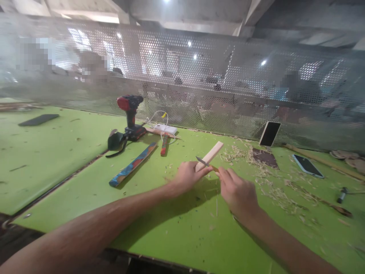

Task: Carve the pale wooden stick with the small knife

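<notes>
**Knife on wood stick, mid-worktop**

Green worktop fills the view. A perforated mesh screen runs along its far edge, 9 to 3 o'clock.

Both forearms come in from 6 o'clock and meet at centre. The left hand is closed round the near end of a pale wood stick. The stick slants away toward 1 o'clock, and I can't tell whether its far end touches the worktop. The right hand is fisted on the handle of a knife. The blade points toward 10 o'clock and lies across the stick just above the left fingers.

Around the hands:
- Coloured strip lies flat at 9 o'clock, angled.
- Red-and-black drill stands upright at 10 o'clock, near the screen.
- Shavings are scattered from 1 to 4 o'clock.
- Dark sheet lies flat at 2 o'clock among the shavings.
- Phone leans on the screen at 2 o'clock. A second phone lies flat further out at 3.
- Small hammer sits far out at 3 o'clock.
</notes>
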`<state>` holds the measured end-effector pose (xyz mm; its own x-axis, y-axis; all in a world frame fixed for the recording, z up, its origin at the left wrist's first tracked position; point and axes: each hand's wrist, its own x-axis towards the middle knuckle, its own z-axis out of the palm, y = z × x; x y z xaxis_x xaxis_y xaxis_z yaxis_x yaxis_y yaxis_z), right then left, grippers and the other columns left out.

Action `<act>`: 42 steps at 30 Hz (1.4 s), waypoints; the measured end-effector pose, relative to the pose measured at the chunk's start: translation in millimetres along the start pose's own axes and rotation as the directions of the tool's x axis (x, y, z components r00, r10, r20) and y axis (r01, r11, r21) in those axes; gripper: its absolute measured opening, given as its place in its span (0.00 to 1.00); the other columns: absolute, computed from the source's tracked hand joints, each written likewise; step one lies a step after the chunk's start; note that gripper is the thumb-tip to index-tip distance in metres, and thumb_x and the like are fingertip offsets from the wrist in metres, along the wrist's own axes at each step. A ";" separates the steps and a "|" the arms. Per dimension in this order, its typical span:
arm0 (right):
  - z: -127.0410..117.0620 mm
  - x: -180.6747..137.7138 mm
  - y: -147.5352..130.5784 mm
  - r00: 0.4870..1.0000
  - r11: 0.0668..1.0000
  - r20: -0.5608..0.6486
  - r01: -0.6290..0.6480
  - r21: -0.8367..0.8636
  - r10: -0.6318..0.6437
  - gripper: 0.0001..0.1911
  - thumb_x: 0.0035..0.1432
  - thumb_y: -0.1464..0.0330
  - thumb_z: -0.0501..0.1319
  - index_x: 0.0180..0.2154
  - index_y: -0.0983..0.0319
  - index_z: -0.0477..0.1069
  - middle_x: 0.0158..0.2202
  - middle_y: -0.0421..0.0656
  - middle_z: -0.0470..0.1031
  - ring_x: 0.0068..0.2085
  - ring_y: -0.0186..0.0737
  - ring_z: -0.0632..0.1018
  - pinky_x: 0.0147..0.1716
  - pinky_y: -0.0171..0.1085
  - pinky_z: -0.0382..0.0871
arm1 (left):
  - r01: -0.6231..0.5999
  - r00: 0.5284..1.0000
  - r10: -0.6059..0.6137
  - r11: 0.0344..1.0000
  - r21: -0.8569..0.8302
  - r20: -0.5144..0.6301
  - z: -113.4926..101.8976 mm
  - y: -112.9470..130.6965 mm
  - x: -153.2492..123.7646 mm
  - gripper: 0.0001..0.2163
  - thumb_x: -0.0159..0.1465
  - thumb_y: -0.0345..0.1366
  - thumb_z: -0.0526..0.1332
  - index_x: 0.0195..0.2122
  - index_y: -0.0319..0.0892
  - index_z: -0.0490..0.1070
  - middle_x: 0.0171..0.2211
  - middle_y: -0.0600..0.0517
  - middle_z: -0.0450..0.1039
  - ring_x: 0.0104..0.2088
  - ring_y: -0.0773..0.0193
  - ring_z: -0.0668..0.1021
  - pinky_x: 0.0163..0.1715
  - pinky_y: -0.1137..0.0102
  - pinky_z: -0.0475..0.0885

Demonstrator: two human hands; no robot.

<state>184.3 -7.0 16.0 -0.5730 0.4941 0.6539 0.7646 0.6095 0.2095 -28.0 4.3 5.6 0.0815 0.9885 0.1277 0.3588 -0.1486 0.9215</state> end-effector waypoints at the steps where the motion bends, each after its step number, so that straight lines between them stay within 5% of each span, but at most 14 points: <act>1: -0.6 0.2 -1.2 1.000 1.000 -0.007 -0.001 -0.011 0.001 0.22 0.79 0.76 0.52 0.49 0.66 0.86 0.29 0.46 0.82 0.16 0.27 0.67 0.11 0.28 0.60 | 0.007 1.000 -0.007 1.000 0.003 0.003 -0.5 0.7 0.1 0.23 0.68 0.56 0.68 0.25 0.44 0.73 0.21 0.54 0.65 0.22 0.64 0.68 0.21 0.68 0.57; 14: 14.7 -1.2 -1.0 0.998 0.998 -0.035 -0.059 -0.012 0.058 0.23 0.78 0.79 0.53 0.61 0.66 0.82 0.41 0.55 0.87 0.18 0.30 0.73 0.14 0.31 0.68 | 0.116 0.992 -0.119 0.989 -0.090 -0.031 2.9 14.4 3.9 0.23 0.69 0.53 0.68 0.24 0.43 0.71 0.20 0.56 0.63 0.20 0.66 0.66 0.21 0.69 0.55; 22: 24.6 1.1 17.3 1.000 0.990 -0.001 -0.023 0.139 0.023 0.21 0.79 0.77 0.54 0.53 0.62 0.86 0.37 0.49 0.87 0.19 0.31 0.75 0.13 0.30 0.69 | 0.079 0.992 -0.077 0.997 0.021 -0.099 2.6 6.6 10.1 0.14 0.66 0.36 0.69 0.25 0.43 0.68 0.21 0.57 0.65 0.23 0.65 0.70 0.23 0.71 0.59; 25: 30.2 -1.5 18.7 1.000 0.979 0.025 0.001 0.205 -0.006 0.20 0.79 0.76 0.54 0.51 0.62 0.86 0.35 0.47 0.86 0.20 0.33 0.76 0.15 0.31 0.70 | 0.090 0.994 -0.088 0.996 0.029 -0.058 -0.6 3.0 10.0 0.09 0.65 0.30 0.68 0.30 0.43 0.69 0.21 0.60 0.66 0.22 0.67 0.71 0.22 0.73 0.61; 31: 27.0 -1.2 17.8 0.998 0.971 0.017 0.057 0.231 -0.062 0.18 0.79 0.76 0.56 0.51 0.64 0.86 0.34 0.47 0.85 0.21 0.31 0.75 0.16 0.31 0.68 | 0.150 0.975 -0.132 0.984 -0.095 0.178 -5.1 5.2 3.2 0.07 0.71 0.38 0.67 0.40 0.42 0.71 0.19 0.63 0.66 0.16 0.68 0.68 0.16 0.74 0.61; 42: 26.5 1.5 29.7 0.996 0.988 0.003 0.084 0.126 -0.085 0.19 0.78 0.75 0.55 0.49 0.65 0.86 0.32 0.46 0.83 0.19 0.30 0.70 0.15 0.32 0.60 | 0.157 0.972 -0.141 0.985 -0.072 0.187 -8.8 10.4 2.9 0.11 0.69 0.39 0.71 0.43 0.36 0.77 0.19 0.61 0.69 0.16 0.68 0.69 0.15 0.73 0.62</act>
<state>198.3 28.4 4.0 -0.6368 0.4421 0.6317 0.6704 0.7222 0.1703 -32.3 5.9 18.8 0.2020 0.9765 -0.0745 0.2993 0.0109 0.9541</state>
